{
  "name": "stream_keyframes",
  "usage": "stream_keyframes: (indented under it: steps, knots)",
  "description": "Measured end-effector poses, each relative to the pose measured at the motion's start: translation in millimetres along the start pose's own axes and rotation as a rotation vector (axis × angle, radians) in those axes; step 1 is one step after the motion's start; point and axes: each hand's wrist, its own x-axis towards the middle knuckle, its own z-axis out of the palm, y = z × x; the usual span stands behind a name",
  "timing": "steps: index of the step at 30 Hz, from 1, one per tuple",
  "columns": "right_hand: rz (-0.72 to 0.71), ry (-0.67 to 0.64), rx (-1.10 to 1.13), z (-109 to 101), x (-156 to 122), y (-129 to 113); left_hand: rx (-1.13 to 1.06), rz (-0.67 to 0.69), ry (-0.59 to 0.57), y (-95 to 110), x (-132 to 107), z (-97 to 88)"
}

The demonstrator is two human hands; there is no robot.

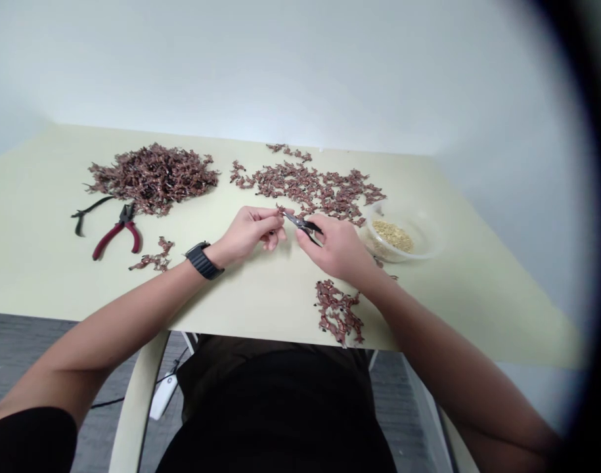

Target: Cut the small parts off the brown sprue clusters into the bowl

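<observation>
Reaching in from the lower left with the forearm slanted up across the worktop (253, 303), and pinching a small brown piece (280, 209) between thumb and forefinger of the left hand (248, 233), with the other fingers curled loosely beneath. Wearing at that wrist a watch (204, 261) with a black, ribbed band. Coming in from the lower right with the other forearm, and wrapping the right hand (337, 246) around black-handled pliers (306, 225), knuckles up, handles parted. Pointing the slim metal nose leftward at the pinched piece, above the middle of the worktop; too small to tell whether biting on it. Backed, beyond both hands, by a loose flat scatter (300, 185) of similar pieces, glossy, knobbly and dark-tipped. Flanked at far left by a dense, tangled heap (152, 176) of the same, with red-handled pliers (110, 236) and a slender black tool (92, 206) lying just in front. Bordered nearer by a little cluster (157, 261) left of the watch and a larger patch (338, 310) close to the front edge. Beside the right hand, fitted with a round, translucent bowl (425, 226) holding golden, crumb-like bits (392, 236).
</observation>
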Motion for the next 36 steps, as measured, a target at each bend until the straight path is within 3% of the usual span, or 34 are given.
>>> stream_keyframes:
  steps: [3,6,9,12,16,19,24,36]
  knots:
    - [0.118,0.006,0.169,12,-1,-6,0.206,0.170,0.095,-7,-2,4.3]
    - [0.183,-0.071,0.406,19,0,-8,0.457,0.334,0.225,-13,-3,4.9]
    - [0.284,-0.132,0.593,20,1,-8,0.527,0.396,0.287,-14,-2,5.2]
    - [0.281,-0.109,0.577,13,3,-5,0.302,0.300,0.238,-10,1,5.2]
    - [0.111,0.039,0.233,0,5,4,-0.012,0.050,0.077,-4,5,0.2]
    - [-0.017,0.051,0.030,-5,6,13,-0.134,-0.049,-0.002,-3,6,-4.3]
    - [-0.150,-0.030,-0.033,-7,7,21,-0.178,-0.068,-0.060,-2,4,-5.4]
    - [-0.178,-0.051,-0.063,-12,7,20,-0.135,-0.108,-0.105,-2,3,-7.8]
